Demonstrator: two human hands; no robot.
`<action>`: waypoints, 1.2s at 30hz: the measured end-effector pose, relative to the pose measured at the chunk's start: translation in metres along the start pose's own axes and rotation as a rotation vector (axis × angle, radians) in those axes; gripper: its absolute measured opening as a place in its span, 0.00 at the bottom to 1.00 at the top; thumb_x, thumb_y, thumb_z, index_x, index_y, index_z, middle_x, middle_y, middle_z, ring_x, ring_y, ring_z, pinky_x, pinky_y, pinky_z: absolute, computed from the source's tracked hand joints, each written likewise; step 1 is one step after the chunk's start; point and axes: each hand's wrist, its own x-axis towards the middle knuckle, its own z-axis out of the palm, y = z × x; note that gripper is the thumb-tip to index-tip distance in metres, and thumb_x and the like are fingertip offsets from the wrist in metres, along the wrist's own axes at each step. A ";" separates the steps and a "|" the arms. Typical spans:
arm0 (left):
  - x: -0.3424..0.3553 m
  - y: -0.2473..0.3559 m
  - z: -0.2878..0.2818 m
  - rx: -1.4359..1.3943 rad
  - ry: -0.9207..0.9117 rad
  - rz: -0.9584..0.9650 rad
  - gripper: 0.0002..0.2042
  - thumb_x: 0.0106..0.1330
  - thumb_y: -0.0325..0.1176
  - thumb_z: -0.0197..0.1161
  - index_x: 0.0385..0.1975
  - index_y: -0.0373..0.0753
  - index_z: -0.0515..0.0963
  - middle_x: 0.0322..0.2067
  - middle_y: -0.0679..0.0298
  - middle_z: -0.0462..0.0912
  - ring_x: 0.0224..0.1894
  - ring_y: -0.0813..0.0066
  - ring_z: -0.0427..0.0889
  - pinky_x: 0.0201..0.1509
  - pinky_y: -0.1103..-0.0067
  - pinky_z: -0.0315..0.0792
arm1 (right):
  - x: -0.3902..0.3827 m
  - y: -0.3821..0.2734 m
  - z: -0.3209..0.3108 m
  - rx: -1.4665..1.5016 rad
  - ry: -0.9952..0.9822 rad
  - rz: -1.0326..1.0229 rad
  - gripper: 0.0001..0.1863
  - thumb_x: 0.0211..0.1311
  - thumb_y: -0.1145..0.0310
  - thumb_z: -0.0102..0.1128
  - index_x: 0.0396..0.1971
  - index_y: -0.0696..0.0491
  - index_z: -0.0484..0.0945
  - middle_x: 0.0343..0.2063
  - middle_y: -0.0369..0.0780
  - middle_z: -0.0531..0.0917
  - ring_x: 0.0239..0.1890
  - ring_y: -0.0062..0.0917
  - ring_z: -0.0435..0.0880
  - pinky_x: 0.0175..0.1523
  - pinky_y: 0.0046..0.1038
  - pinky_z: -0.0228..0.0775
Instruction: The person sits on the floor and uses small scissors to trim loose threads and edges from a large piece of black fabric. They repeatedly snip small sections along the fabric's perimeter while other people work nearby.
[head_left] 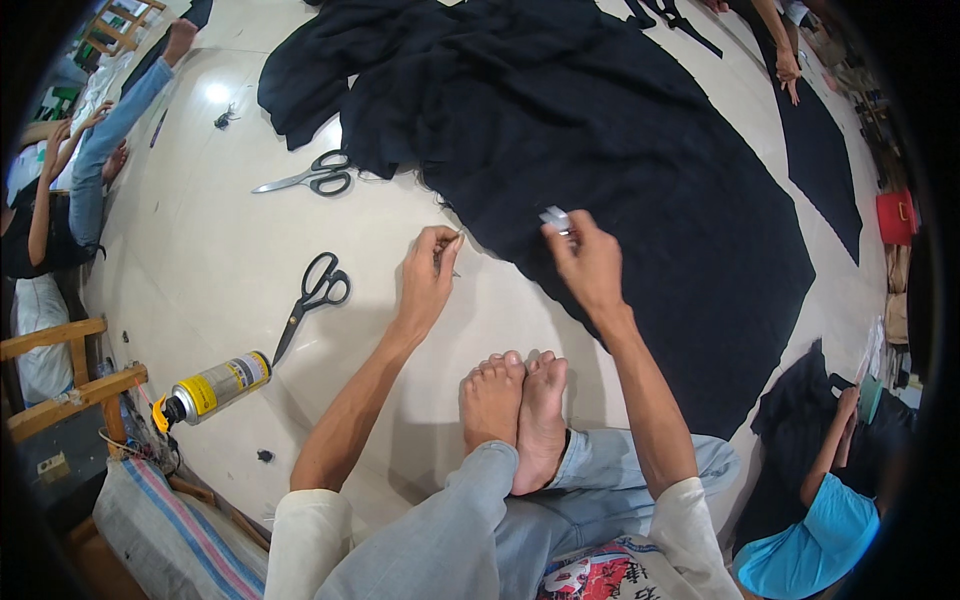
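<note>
Black cloth (620, 140) lies spread on the floor (215, 240), presumably so we reach its edge easily, our right hand (592, 265) gripping a small silvery object (555, 216) over it, our left (427, 275) pinched narrow, contents unclear, scissors (312, 176) handy just beside!

Yellow-banded can (222, 386) lying; striped sack (175, 525); red container (896, 218) (possibly bag).

The camera sits on the head of the person (500, 500) in front of me and looks down past their legs (430, 530) and bare feet (492, 405) to the floor (210, 240). The legs are close, the left hand (428, 275) and right hand (590, 260) are a bit farther off, and black cloth (600, 140) spreads away at the top. It sees very wide, so straight edges bend near the rim.
</note>
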 end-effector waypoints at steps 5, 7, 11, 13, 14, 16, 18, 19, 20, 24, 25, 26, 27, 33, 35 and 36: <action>0.022 0.026 0.011 0.055 0.008 -0.240 0.14 0.71 0.36 0.70 0.45 0.31 0.78 0.26 0.64 0.78 0.25 0.77 0.73 0.29 0.76 0.69 | -0.005 0.059 -0.021 0.015 0.127 0.197 0.18 0.71 0.55 0.67 0.40 0.57 0.81 0.23 0.46 0.85 0.25 0.39 0.85 0.34 0.37 0.74; 0.026 0.012 0.017 0.224 0.009 -0.151 0.15 0.70 0.37 0.72 0.41 0.30 0.80 0.22 0.67 0.75 0.22 0.80 0.67 0.26 0.76 0.65 | -0.008 0.060 -0.023 0.009 0.111 0.173 0.18 0.71 0.55 0.66 0.40 0.57 0.81 0.23 0.46 0.84 0.25 0.39 0.85 0.34 0.37 0.73; 0.037 0.036 0.009 0.073 -0.285 -0.462 0.15 0.69 0.38 0.73 0.30 0.30 0.82 0.18 0.72 0.70 0.22 0.83 0.63 0.24 0.79 0.59 | -0.013 0.068 -0.020 -0.051 0.152 0.106 0.17 0.71 0.56 0.67 0.40 0.57 0.81 0.22 0.45 0.84 0.24 0.38 0.85 0.34 0.36 0.74; 0.032 0.037 0.008 0.006 -0.270 -0.501 0.17 0.70 0.40 0.72 0.26 0.31 0.83 0.17 0.74 0.70 0.23 0.84 0.63 0.26 0.79 0.58 | -0.015 0.070 -0.023 -0.054 0.163 0.095 0.16 0.71 0.56 0.67 0.39 0.57 0.81 0.22 0.45 0.83 0.24 0.38 0.85 0.34 0.36 0.74; 0.027 0.035 0.009 -0.048 -0.247 -0.513 0.17 0.71 0.41 0.71 0.28 0.31 0.84 0.17 0.74 0.70 0.24 0.84 0.63 0.27 0.79 0.58 | -0.017 0.072 -0.026 -0.052 0.161 0.098 0.16 0.71 0.56 0.67 0.39 0.56 0.81 0.22 0.45 0.84 0.24 0.38 0.85 0.34 0.36 0.74; 0.018 0.030 0.010 -0.155 -0.199 -0.534 0.17 0.72 0.43 0.69 0.30 0.32 0.85 0.17 0.75 0.70 0.24 0.85 0.63 0.29 0.79 0.59 | -0.021 0.077 -0.033 -0.049 0.157 0.105 0.16 0.71 0.56 0.67 0.39 0.56 0.81 0.22 0.45 0.84 0.24 0.38 0.85 0.33 0.36 0.74; 0.008 0.033 0.014 -0.164 -0.228 -0.502 0.17 0.73 0.44 0.69 0.31 0.33 0.86 0.18 0.75 0.71 0.25 0.85 0.63 0.30 0.79 0.60 | -0.025 0.086 -0.040 -0.071 0.159 0.087 0.16 0.71 0.56 0.67 0.39 0.56 0.81 0.22 0.45 0.84 0.24 0.38 0.85 0.33 0.36 0.74; 0.003 0.035 0.017 -0.169 -0.242 -0.485 0.18 0.73 0.44 0.68 0.32 0.33 0.87 0.19 0.74 0.72 0.25 0.85 0.63 0.31 0.79 0.60 | -0.026 0.091 -0.044 -0.082 0.161 0.079 0.16 0.71 0.56 0.67 0.39 0.56 0.81 0.22 0.45 0.84 0.24 0.37 0.85 0.33 0.35 0.74; -0.002 0.040 0.021 -0.193 -0.243 -0.534 0.17 0.73 0.44 0.68 0.33 0.33 0.87 0.19 0.75 0.72 0.25 0.85 0.63 0.31 0.79 0.61 | -0.026 0.096 -0.050 -0.088 0.148 0.089 0.16 0.71 0.56 0.67 0.39 0.56 0.81 0.22 0.45 0.83 0.24 0.36 0.84 0.33 0.34 0.74; -0.024 0.067 0.039 -0.353 -0.197 -0.723 0.15 0.74 0.43 0.68 0.38 0.34 0.89 0.22 0.75 0.76 0.25 0.85 0.66 0.31 0.79 0.63 | -0.034 0.119 -0.069 -0.080 0.193 0.136 0.16 0.71 0.56 0.67 0.39 0.56 0.81 0.22 0.43 0.82 0.23 0.30 0.80 0.32 0.31 0.70; -0.030 0.071 0.044 -0.413 -0.176 -0.769 0.15 0.74 0.42 0.67 0.39 0.35 0.89 0.23 0.75 0.76 0.26 0.85 0.67 0.32 0.79 0.63 | -0.035 0.127 -0.074 -0.095 0.197 0.135 0.17 0.71 0.56 0.68 0.39 0.57 0.81 0.21 0.42 0.80 0.22 0.27 0.78 0.32 0.31 0.69; -0.033 0.067 0.053 -0.439 -0.091 -0.611 0.14 0.75 0.41 0.66 0.42 0.35 0.89 0.24 0.75 0.75 0.25 0.86 0.66 0.30 0.81 0.61 | -0.035 0.127 -0.078 -0.067 0.178 0.148 0.17 0.71 0.56 0.68 0.39 0.57 0.81 0.20 0.39 0.78 0.21 0.23 0.75 0.31 0.29 0.66; -0.039 0.061 0.056 -0.428 -0.095 -0.613 0.14 0.76 0.41 0.65 0.42 0.35 0.89 0.24 0.75 0.74 0.25 0.87 0.65 0.29 0.81 0.60 | -0.035 0.127 -0.081 -0.040 0.158 0.160 0.17 0.71 0.56 0.67 0.38 0.57 0.81 0.19 0.36 0.76 0.20 0.20 0.72 0.29 0.27 0.63; -0.049 0.060 0.054 -0.350 -0.157 -0.621 0.14 0.79 0.38 0.58 0.40 0.35 0.85 0.21 0.77 0.66 0.24 0.88 0.60 0.27 0.82 0.56 | -0.059 0.038 -0.074 0.776 -0.454 0.620 0.23 0.77 0.48 0.58 0.39 0.55 0.85 0.20 0.26 0.69 0.18 0.09 0.60 0.20 0.18 0.46; -0.050 0.062 0.051 -0.358 -0.160 -0.618 0.13 0.80 0.37 0.56 0.39 0.35 0.83 0.20 0.77 0.65 0.23 0.88 0.59 0.27 0.82 0.55 | -0.065 0.011 -0.056 0.938 -0.690 0.779 0.26 0.80 0.48 0.53 0.41 0.59 0.84 0.19 0.28 0.70 0.15 0.08 0.55 0.17 0.17 0.41; -0.051 0.062 0.051 -0.356 -0.152 -0.594 0.13 0.81 0.37 0.56 0.39 0.35 0.82 0.20 0.78 0.65 0.23 0.88 0.58 0.27 0.82 0.54 | -0.065 0.008 -0.043 1.012 -0.719 0.804 0.26 0.81 0.49 0.52 0.40 0.60 0.83 0.19 0.28 0.70 0.14 0.08 0.54 0.16 0.17 0.40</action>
